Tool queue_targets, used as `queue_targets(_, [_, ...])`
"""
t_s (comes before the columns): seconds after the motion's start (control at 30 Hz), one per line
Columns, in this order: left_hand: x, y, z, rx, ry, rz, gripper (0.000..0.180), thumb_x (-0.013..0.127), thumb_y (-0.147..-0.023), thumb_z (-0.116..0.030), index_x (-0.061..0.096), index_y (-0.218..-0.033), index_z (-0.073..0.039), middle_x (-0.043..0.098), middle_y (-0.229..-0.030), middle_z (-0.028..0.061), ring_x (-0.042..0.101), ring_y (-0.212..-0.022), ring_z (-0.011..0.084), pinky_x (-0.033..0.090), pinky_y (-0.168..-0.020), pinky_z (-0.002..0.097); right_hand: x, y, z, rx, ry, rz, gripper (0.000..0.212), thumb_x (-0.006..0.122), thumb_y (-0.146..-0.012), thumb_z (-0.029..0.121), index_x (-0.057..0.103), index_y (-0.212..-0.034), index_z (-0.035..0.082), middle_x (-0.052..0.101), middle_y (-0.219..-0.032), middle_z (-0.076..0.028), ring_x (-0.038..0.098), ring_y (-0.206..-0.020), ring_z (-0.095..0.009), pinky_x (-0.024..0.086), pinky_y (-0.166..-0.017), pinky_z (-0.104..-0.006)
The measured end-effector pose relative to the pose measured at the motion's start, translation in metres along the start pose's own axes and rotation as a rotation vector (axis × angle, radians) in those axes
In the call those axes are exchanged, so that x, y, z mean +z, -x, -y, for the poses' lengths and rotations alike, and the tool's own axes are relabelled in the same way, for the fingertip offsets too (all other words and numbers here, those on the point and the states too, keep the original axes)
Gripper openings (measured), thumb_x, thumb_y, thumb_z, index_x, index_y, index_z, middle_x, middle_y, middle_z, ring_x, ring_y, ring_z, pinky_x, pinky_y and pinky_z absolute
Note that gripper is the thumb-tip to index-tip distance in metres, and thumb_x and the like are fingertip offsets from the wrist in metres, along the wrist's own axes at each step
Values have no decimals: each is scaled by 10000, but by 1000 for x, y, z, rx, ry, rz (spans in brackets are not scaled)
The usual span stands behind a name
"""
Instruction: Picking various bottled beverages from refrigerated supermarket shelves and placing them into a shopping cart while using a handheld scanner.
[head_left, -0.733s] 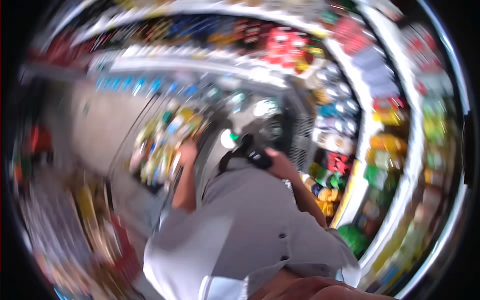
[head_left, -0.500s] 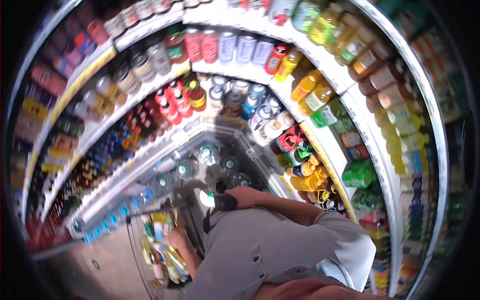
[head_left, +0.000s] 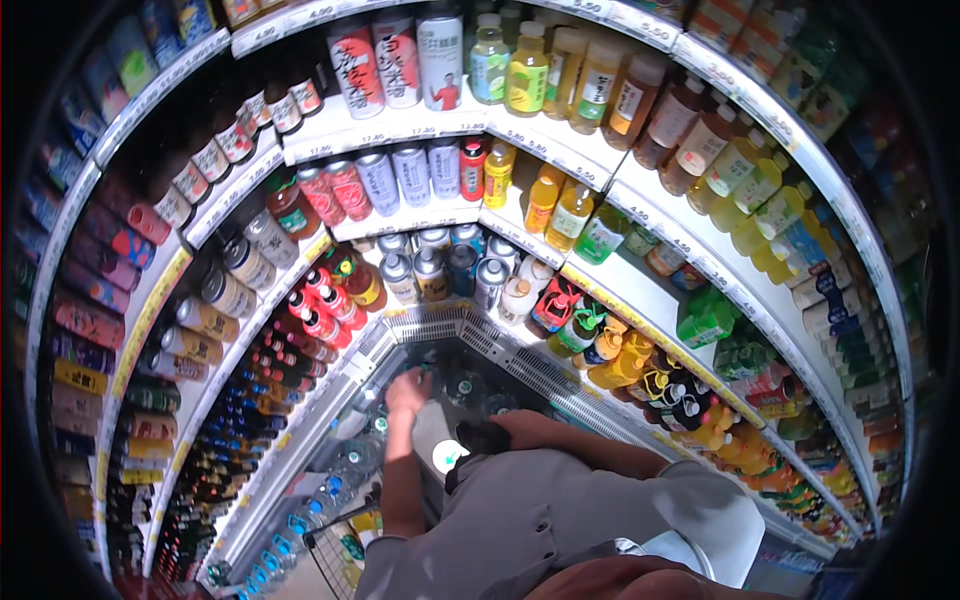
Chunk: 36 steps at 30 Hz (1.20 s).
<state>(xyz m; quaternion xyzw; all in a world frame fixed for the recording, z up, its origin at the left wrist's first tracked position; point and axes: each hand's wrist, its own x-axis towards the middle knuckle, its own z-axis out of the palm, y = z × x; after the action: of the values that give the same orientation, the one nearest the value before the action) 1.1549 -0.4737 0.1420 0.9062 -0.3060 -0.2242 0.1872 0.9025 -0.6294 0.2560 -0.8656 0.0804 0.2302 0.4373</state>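
My left hand (head_left: 408,391) reaches down among large clear bottles (head_left: 463,387) standing at the bottom of the corner cooler. Its fingertips are small and dark against the bottles, so I cannot tell whether they grip one. In front of my grey shirt my right hand (head_left: 518,429) is closed round a black object (head_left: 483,437), whose kind I cannot make out. Just below that object shows a round, bright white thing (head_left: 449,456) with a green mark. A wire basket (head_left: 318,562) with bottles in it stands at the lower left, partly hidden by my left arm.
Curved white shelves (head_left: 640,292) surround the corner, packed with bottles and cans. A grey vented ledge (head_left: 425,322) borders the low well. Blue-capped clear bottles (head_left: 283,547) line its left side. Red-capped bottles (head_left: 322,318) and silver cans (head_left: 430,273) fill the lowest shelf.
My left hand has moved from the bottles in the basket up and forward to the clear bottles in the cooler. My right hand still holds the black object. The view has shifted and sharpened.
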Motion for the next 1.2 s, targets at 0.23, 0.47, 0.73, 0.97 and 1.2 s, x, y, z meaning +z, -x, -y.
queue_targets(0.23, [64, -26, -94, 300, 372, 84, 256, 720, -836, -259, 756, -1023, -90, 723, -802, 133, 719, -759, 293, 559, -699, 403, -2, 32, -25, 185, -66, -161, 516, 778, -772, 326, 627, -1190, 63, 706, -1093, -240, 664, -1072, -426, 515, -922, -510])
queue_targets(0.47, [115, -28, -111, 351, 450, 230, 474, 780, -654, -214, 747, -1112, -94, 729, -814, 108, 724, -790, 284, 573, -763, 395, 7, 73, -55, 223, -173, -350, 535, 796, -750, 346, 631, -1169, 58, 708, -1094, -239, 664, -1083, -422, 514, -941, -498])
queue_targets(0.73, [158, 0, -120, 456, 77, 487, 414, 707, -749, -226, 729, -1124, -52, 722, -1057, 204, 686, -1022, 398, 540, -904, 472, 25, 146, -103, 107, -367, -390, 492, 803, -782, 308, 647, -1195, 91, 724, -1097, -160, 690, -1075, -341, 515, -948, -429])
queue_targets(0.97, [186, 83, -134, 378, 53, 390, 382, 690, -714, -196, 751, -1077, -95, 728, -1030, 206, 692, -986, 413, 549, -896, 497, 24, 177, -136, 96, -394, -404, 482, 793, -788, 277, 650, -1194, 61, 719, -1083, -181, 697, -1049, -331, 515, -935, -416])
queue_targets(1.2, [185, 171, -110, 16, -3, 270, 539, 812, -667, -252, 708, -1188, -163, 744, -1019, 136, 707, -979, 348, 564, -860, 450, 66, 166, -145, -113, -523, -264, 509, 807, -769, 240, 647, -1210, 42, 707, -1104, -237, 669, -1116, -405, 521, -914, -460])
